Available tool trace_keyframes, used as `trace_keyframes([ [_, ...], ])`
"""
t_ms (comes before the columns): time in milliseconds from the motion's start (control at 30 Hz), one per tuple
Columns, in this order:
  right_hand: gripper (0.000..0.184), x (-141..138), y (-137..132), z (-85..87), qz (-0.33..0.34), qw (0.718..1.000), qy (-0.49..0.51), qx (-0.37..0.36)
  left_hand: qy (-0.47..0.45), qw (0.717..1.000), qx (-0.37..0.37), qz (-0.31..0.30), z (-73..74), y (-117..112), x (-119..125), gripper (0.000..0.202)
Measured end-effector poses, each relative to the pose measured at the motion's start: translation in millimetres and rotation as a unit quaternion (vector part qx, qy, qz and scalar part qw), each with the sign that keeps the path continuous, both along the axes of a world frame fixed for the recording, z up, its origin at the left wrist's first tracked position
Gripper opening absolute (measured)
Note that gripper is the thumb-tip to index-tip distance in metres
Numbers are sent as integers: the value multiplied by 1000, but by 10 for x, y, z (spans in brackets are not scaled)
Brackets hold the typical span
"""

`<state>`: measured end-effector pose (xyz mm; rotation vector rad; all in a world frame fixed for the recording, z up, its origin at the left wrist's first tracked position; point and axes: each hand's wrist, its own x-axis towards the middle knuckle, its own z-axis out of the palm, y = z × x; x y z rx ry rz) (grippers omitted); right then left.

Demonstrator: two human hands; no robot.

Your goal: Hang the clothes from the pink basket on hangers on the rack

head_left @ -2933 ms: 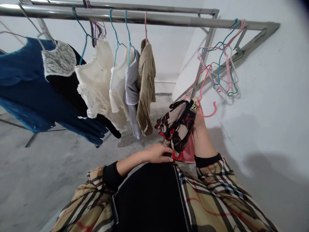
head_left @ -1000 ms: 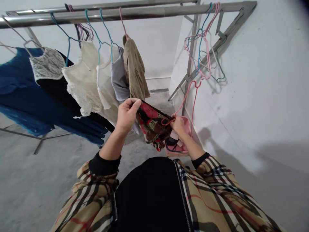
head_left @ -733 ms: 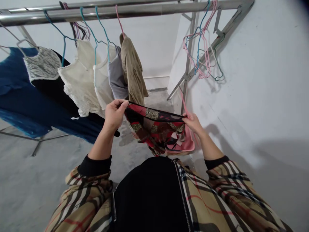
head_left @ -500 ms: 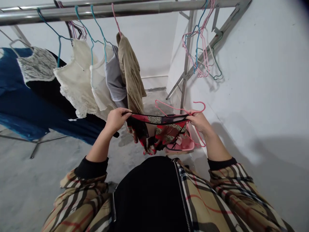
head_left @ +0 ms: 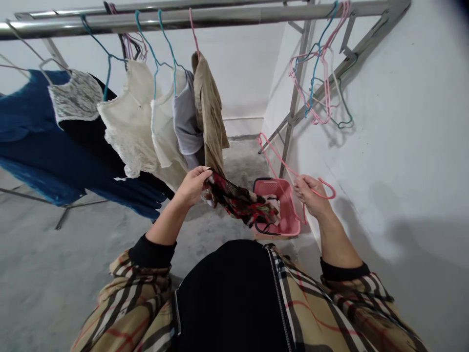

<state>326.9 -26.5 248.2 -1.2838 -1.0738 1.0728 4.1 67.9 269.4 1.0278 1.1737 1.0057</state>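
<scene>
My left hand (head_left: pixel 194 186) is closed on one end of a red and black patterned garment (head_left: pixel 242 200), which sags in a bunched strip toward the right. My right hand (head_left: pixel 310 194) is closed around a pink clothes hanger (head_left: pixel 282 159), its hook sticking out to the right and its body reaching up and left. The garment and the hanger are apart. Under the garment's far end, a pink basket (head_left: pixel 293 222) with a dark handle stands on the floor, with light pink cloth inside.
Overhead runs a metal rail (head_left: pixel 234 18) bearing a tan garment (head_left: pixel 209 107), a cream lace top (head_left: pixel 128 117), a blue garment (head_left: pixel 32 127) and others. Bare hangers (head_left: pixel 322 73) hang at its right end, beside a slanted frame leg and the white wall (head_left: pixel 403 146).
My right hand has let go of the garment's edge and keeps the hanger, which has tilted upright. The garment, stretched between both hands before, now droops from my left hand.
</scene>
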Motion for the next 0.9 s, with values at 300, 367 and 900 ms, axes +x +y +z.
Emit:
trace_keyframes([
  [300, 45, -180, -171, 150, 187, 959, -212, 23, 38, 993, 112, 16, -57, 51, 63, 29],
  [367, 47, -319, -140, 212, 205, 947, -243, 49, 124, 979, 163, -9, -28, 12, 81, 26],
  [900, 50, -483, 266, 412, 109, 961, -212, 141, 503, 711, 467, -152, 409, -266, 52, 32],
])
